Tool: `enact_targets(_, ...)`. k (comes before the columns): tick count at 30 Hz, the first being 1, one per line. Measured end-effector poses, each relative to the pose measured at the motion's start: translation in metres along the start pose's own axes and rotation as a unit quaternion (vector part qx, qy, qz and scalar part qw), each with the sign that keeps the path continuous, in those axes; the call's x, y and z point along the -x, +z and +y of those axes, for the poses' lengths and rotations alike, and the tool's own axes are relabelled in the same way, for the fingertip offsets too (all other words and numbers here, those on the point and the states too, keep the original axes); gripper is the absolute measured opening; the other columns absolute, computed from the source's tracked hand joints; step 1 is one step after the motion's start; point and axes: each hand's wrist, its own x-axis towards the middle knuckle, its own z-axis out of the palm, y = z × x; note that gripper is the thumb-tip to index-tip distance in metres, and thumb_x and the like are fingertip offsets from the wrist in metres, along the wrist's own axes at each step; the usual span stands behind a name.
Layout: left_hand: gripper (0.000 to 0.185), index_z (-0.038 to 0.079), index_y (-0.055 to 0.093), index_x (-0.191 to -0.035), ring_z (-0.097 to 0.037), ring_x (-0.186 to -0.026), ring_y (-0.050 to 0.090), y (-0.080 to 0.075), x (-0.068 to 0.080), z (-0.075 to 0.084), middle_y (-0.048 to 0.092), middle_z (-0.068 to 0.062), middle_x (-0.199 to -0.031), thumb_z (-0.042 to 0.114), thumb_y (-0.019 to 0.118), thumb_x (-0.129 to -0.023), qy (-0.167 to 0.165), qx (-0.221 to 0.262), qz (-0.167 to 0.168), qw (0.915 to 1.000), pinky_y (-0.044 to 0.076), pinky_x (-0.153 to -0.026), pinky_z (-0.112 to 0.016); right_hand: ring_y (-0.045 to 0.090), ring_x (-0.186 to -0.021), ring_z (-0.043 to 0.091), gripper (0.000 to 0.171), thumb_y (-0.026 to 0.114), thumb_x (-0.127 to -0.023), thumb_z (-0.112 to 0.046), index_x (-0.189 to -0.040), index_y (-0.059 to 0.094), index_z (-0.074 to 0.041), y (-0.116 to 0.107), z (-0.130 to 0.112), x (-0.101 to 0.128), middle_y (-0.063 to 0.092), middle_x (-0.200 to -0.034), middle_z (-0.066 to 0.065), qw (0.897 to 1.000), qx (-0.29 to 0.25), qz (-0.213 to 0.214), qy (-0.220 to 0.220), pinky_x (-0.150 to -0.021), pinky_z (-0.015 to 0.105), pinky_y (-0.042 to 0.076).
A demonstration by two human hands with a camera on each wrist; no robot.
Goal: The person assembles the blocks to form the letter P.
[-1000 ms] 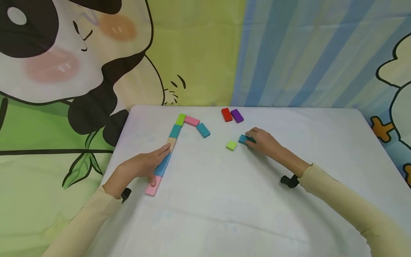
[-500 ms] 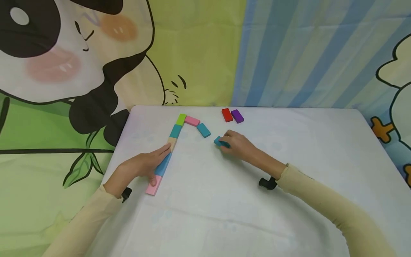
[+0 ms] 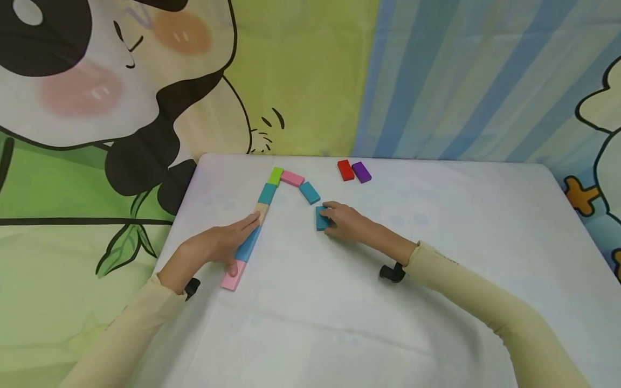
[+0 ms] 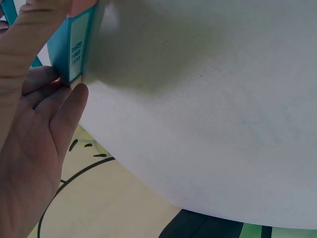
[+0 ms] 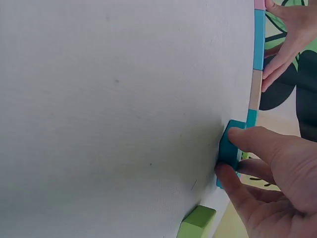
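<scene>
My right hand [image 3: 345, 222] pinches a teal block [image 3: 320, 219] between thumb and fingers, low over or on the white table, just below another teal block [image 3: 309, 193]. My left hand [image 3: 220, 245] rests along a straight row of blocks, fingers extended and the thumb on the pink block [image 3: 232, 278]. That row continues with a blue block [image 3: 248, 246], a beige block [image 3: 262, 210], a teal block [image 3: 267, 193] and a green block [image 3: 275, 176]. From its far end a second pink block [image 3: 292, 178] slants right. In the left wrist view, a printed label shows on a turquoise side [image 4: 74, 47].
A red block [image 3: 346, 170] and a purple block [image 3: 361, 172] lie side by side near the table's back edge. A light green block [image 5: 198, 221] sits close to my right hand; in the head view that hand hides it. Printed cloth hangs behind the table [image 3: 436, 323].
My right hand has carried the teal block leftward, away from where the light green block lay, and turned it so its long side points toward me. My left hand has stayed on the row.
</scene>
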Motion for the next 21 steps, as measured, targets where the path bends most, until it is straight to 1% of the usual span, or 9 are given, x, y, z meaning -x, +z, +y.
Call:
enact_targets(4, 0.131, 0.004, 0.004, -0.156, -0.034, -0.146, 0.028, 0.001, -0.001, 0.001, -0.001, -0.012, -0.165, 0.04, 0.087, -0.061, 0.007, -0.005, -0.004, 1.0, 0.05, -0.098, -0.043, 0.056, -0.125, 0.033, 0.05, 0.071, -0.089, -0.019, -0.132, 0.057, 0.003, 0.002, 0.001, -0.006, 0.051, -0.141, 0.023, 1.0, -0.002, 0.011, -0.014, -0.1, 0.039, 0.05)
enact_targets(10, 0.131, 0.003, 0.005, -0.156, -0.034, -0.146, 0.029, 0.003, -0.002, 0.002, 0.002, -0.013, -0.165, 0.04, 0.087, -0.06, 0.011, -0.01, 0.001, 0.9999, 0.051, -0.096, -0.042, 0.056, -0.123, 0.031, 0.053, 0.071, -0.089, -0.027, -0.131, 0.058, 0.001, 0.012, 0.001, -0.008, 0.053, -0.137, 0.021, 0.999, 0.01, 0.039, -0.012, -0.101, 0.04, 0.049)
enact_targets(12, 0.131, 0.003, 0.006, -0.156, -0.035, -0.145, 0.03, 0.005, -0.002, 0.002, 0.002, -0.013, -0.165, 0.04, 0.088, -0.059, 0.009, -0.008, 0.003, 0.9999, 0.052, -0.095, -0.042, 0.055, -0.124, 0.031, 0.057, 0.071, -0.088, -0.032, -0.133, 0.057, -0.001, 0.014, -0.001, -0.008, 0.052, -0.139, 0.02, 0.998, 0.023, 0.051, -0.012, -0.101, 0.04, 0.05)
enact_targets(14, 0.132, 0.003, 0.006, -0.156, -0.034, -0.145, 0.03, 0.008, 0.0, 0.001, 0.002, -0.013, -0.165, 0.041, 0.087, -0.059, 0.007, -0.005, 0.003, 1.0, 0.052, -0.096, -0.042, 0.053, -0.126, 0.03, 0.061, 0.071, -0.087, -0.037, -0.136, 0.055, -0.006, 0.013, -0.003, -0.008, 0.049, -0.143, 0.018, 0.998, 0.034, 0.06, -0.001, -0.098, 0.04, 0.052)
enact_targets(17, 0.132, 0.005, 0.005, -0.156, -0.035, -0.145, 0.03, 0.01, 0.003, 0.001, 0.001, -0.012, -0.165, 0.041, 0.087, -0.059, 0.001, 0.01, -0.001, 0.9999, 0.051, -0.096, -0.043, 0.048, -0.131, 0.03, 0.062, 0.069, -0.088, -0.042, -0.14, 0.053, -0.011, -0.001, 0.003, -0.008, 0.045, -0.148, 0.014, 0.996, 0.054, 0.07, 0.029, -0.095, 0.043, 0.053)
enact_targets(19, 0.132, 0.006, 0.004, -0.156, -0.035, -0.145, 0.031, 0.011, 0.006, 0.0, 0.001, -0.011, -0.165, 0.04, 0.087, -0.06, -0.004, 0.02, -0.004, 0.9998, 0.051, -0.095, -0.043, 0.046, -0.131, 0.032, 0.057, 0.068, -0.09, -0.038, -0.139, 0.053, -0.012, -0.017, 0.016, -0.012, 0.045, -0.148, 0.014, 0.993, 0.066, 0.082, 0.056, -0.095, 0.046, 0.052)
enact_targets(21, 0.131, 0.006, 0.004, -0.156, -0.036, -0.144, 0.033, 0.011, 0.008, -0.001, 0.002, -0.011, -0.165, 0.039, 0.087, -0.06, -0.005, 0.025, -0.002, 0.9997, 0.051, -0.093, -0.043, 0.047, -0.13, 0.036, 0.049, 0.066, -0.093, -0.028, -0.136, 0.054, -0.009, -0.034, 0.037, -0.019, 0.045, -0.147, 0.017, 0.989, 0.08, 0.095, 0.075, -0.098, 0.05, 0.05)
